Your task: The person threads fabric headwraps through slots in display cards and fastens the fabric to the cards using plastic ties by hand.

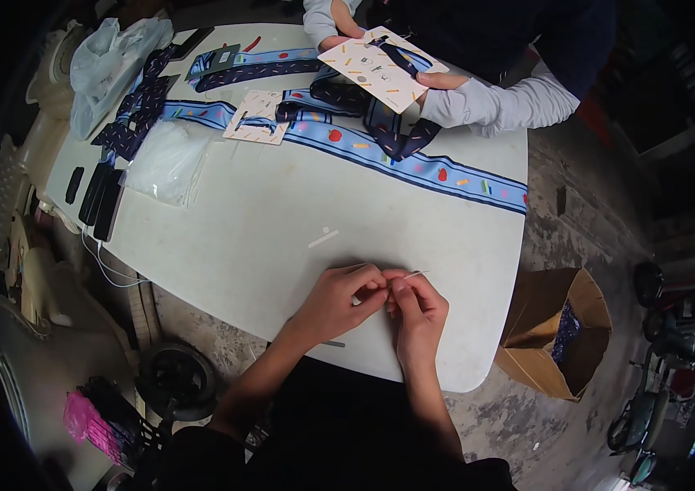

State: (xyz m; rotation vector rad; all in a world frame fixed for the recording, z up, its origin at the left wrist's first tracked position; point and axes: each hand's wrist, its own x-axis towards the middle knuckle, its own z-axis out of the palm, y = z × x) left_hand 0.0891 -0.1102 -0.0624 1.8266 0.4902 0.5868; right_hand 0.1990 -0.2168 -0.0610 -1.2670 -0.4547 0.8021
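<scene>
While a thin pale strip (419, 272) jutted out past the pinched fingertips of the right hand (417, 304), the left hand (346, 293) met that hand with curled fingers, its own grip impossible to tell. Beyond both, a short white piece (323, 238) lay on the tabletop (224, 254), and farther off ran a patterned blue ribbon (396, 164).

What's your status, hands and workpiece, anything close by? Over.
Left hand and right hand together at fingertips, over table. Thin white piece juts from right hand's pinch; left hand's hold unclear. Pale strip lies just ahead.
</scene>
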